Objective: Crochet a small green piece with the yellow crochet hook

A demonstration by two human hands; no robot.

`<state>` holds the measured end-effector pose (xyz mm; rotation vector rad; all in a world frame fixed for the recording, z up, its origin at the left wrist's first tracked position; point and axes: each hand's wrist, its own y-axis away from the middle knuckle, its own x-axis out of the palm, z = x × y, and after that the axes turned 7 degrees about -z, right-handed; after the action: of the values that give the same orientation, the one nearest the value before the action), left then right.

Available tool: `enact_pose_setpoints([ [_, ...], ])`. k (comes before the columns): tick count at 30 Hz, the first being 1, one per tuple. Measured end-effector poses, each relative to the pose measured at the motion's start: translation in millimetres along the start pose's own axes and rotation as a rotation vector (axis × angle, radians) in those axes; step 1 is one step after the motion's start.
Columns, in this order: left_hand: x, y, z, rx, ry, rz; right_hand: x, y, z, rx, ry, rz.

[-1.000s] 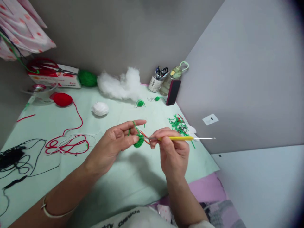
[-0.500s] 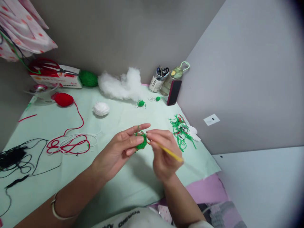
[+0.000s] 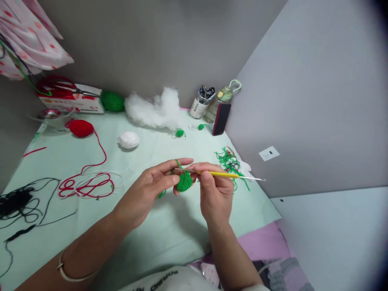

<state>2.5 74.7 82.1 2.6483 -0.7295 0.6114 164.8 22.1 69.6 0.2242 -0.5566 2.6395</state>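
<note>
My left hand (image 3: 148, 190) pinches a small green crocheted piece (image 3: 184, 182) between thumb and fingers, with green yarn running over the raised forefinger. My right hand (image 3: 214, 192) grips a yellow-handled crochet hook (image 3: 224, 174) that lies level, its metal tail pointing right and its tip at the green piece. Both hands hover above the pale green cloth (image 3: 151, 238).
On the cloth lie a red yarn ball (image 3: 81, 127) with loose red loops (image 3: 86, 185), a white yarn ball (image 3: 128, 139), black yarn (image 3: 18, 202), green yarn scraps (image 3: 230, 163), white stuffing (image 3: 153, 109), a green ball (image 3: 112, 101), a box (image 3: 72, 101), a pen jar (image 3: 200, 104), a bottle (image 3: 220, 99) and a phone (image 3: 221, 118). Grey walls close in behind and right.
The hook swung from level down to a slant and back to level. The green piece has turned and now hangs a little lower and further right between the hands.
</note>
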Motion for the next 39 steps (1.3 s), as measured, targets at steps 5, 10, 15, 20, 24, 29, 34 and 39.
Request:
enact_pose_setpoints([
  [5, -4.5, -2, -3, -0.008, -0.041, 0.006, -2, -3, 1, 0.084, -0.099, 0.001],
  [10, -6.0, -1, -6, 0.05, -0.119, 0.024, 0, -6, 6, 0.148, -0.185, 0.004],
  [15, -6.6, 0, -10, 0.09, -0.206, -0.001, -4, -9, 9, 0.136, -0.16, 0.068],
  [20, -3.7, 5, -12, 0.115, -0.285, -0.083, -10, -6, 10, -0.011, -0.005, 0.117],
  [24, 2.7, 7, -13, 0.194, -0.376, -0.181, -11, 0, 17, -0.252, 0.236, 0.146],
  [29, 13.3, 11, -10, 0.313, -0.443, -0.287, -10, 5, 17, -0.571, 0.492, 0.216],
  [34, 12.8, 11, -2, 0.145, -0.187, -0.225, -10, 14, -2, -0.768, 0.747, 0.153],
  [39, 3.0, 2, -4, -0.079, 0.06, -0.104, -8, 11, 0, -0.591, 0.46, 0.043],
])
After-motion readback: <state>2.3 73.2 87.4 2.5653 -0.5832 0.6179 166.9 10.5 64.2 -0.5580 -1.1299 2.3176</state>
